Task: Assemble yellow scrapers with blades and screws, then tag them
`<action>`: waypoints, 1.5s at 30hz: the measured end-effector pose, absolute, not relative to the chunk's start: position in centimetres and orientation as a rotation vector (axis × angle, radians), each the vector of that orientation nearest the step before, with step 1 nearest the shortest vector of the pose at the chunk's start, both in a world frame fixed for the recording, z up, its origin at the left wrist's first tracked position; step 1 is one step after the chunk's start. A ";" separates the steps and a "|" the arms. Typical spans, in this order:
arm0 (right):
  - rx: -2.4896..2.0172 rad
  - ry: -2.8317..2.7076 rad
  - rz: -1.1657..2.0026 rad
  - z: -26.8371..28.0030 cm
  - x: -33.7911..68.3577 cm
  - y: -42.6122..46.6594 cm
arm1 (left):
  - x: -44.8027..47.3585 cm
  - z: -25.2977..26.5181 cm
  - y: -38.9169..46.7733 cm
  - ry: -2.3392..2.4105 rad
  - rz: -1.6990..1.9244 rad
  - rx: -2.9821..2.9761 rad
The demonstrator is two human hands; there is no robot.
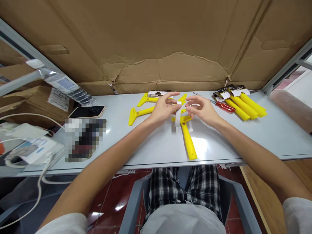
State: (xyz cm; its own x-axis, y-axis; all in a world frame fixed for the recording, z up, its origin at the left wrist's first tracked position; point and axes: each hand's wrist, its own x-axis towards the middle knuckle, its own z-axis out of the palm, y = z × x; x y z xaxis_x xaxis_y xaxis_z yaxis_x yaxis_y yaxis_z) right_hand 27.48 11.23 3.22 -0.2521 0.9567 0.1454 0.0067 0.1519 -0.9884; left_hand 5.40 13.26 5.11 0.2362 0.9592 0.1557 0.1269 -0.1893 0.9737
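Note:
My left hand (164,109) pinches the top of a thin white strip (178,117) between thumb and fingers; the strip hangs down over the table. Just to its right, my right hand (200,110) has its fingers bent and apart, with nothing seen in them. Below both hands lies a yellow scraper (187,139), its handle pointing at me and its head partly behind the strip. More yellow scraper parts lie behind my hands, partly covered. To the left are two other yellow scrapers, the nearer one (140,113) reaching under my left hand.
On the right lie several yellow handles (247,105) with black-and-white cards and a red-handled screwdriver (224,106). A phone (87,112), a tilted water bottle (64,84) and white cables (40,169) are at the left. A cardboard wall (165,39) closes off the table's back.

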 end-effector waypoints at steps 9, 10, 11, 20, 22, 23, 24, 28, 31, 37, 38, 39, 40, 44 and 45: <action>-1.108 -1.916 0.680 2.0 27.9 11.2 | 4.9 2.5 13.3 1.103 1.287 1.271; -1.112 -1.945 0.634 2.1 28.2 11.3 | 4.5 2.4 13.2 1.115 1.248 1.317; -1.115 -1.968 0.600 2.1 28.5 11.4 | 4.0 2.3 13.1 1.134 1.208 1.385; -1.087 -2.091 0.563 2.2 30.2 12.2 | 0.4 2.2 12.8 1.163 0.984 1.940; -1.075 -2.096 0.571 2.2 30.2 12.2 | 0.2 2.4 13.0 1.158 0.969 1.980; -1.070 -2.097 0.576 2.2 30.2 12.1 | 0.1 2.4 13.0 1.156 0.963 2.001; -1.064 -2.096 0.583 2.2 30.2 12.1 | 0.1 2.4 13.0 1.150 0.960 2.021; -1.039 -2.080 0.618 2.3 30.2 11.8 | 0.3 2.5 12.6 1.119 0.950 2.110; -1.013 -2.065 0.637 2.5 30.1 11.7 | 0.4 2.7 12.3 1.119 0.923 2.261; -0.975 -2.056 0.591 2.6 30.0 11.8 | 0.2 2.5 12.6 1.148 0.839 2.400; -0.976 -2.065 0.587 2.5 30.0 11.8 | 0.1 2.4 12.7 1.148 0.832 2.408; -0.978 -2.072 0.585 2.5 30.0 11.8 | 0.1 2.3 12.8 1.147 0.829 2.415; -0.978 -2.075 0.584 2.5 29.9 11.8 | 0.1 2.2 12.9 1.145 0.827 2.418; -0.973 -2.076 0.579 2.4 29.9 11.7 | 0.1 2.0 13.0 1.125 0.806 2.396; -0.968 -2.076 0.578 2.4 29.9 11.7 | 0.1 2.0 13.1 1.121 0.801 2.388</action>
State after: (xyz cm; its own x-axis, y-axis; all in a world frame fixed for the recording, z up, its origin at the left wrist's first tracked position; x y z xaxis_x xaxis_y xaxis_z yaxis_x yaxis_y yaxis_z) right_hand 29.91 11.73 2.40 -0.4243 0.7884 0.4455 0.4447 0.6100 -0.6559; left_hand 0.13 13.07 1.98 0.5188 0.7876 0.3325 0.5697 -0.6084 0.5525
